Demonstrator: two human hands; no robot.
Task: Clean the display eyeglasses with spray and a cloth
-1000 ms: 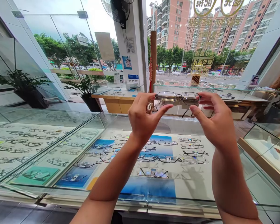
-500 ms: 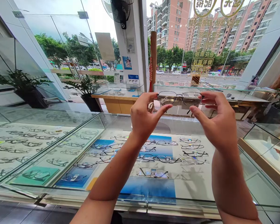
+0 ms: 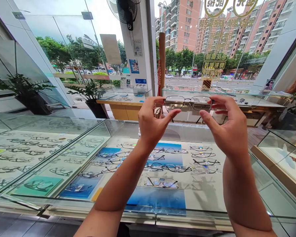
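Note:
A pair of eyeglasses [image 3: 187, 99] with a thin dark frame and clear lenses is held up in front of me, above the glass display case. My left hand [image 3: 154, 120] grips its left side, thumb below and fingers behind. A crumpled light cloth [image 3: 158, 112] shows in the palm of that hand. My right hand [image 3: 224, 121] grips the right side of the frame between thumb and fingers. Below my hands, rows of eyeglasses [image 3: 161, 182] lie inside the display case [image 3: 207, 194].
To the left, another glass case section [image 3: 22, 148] holds several rows of eyeglasses. Across the aisle stand a wooden-based counter [image 3: 128, 110] and potted plants [image 3: 91, 95]. A second case [image 3: 278, 154] stands at the right. A wall fan [image 3: 124, 11] hangs on the pillar.
Both hands have shifted the eyeglasses slightly to the left and up a little. The grip looks the same, and the cloth stays in my left hand.

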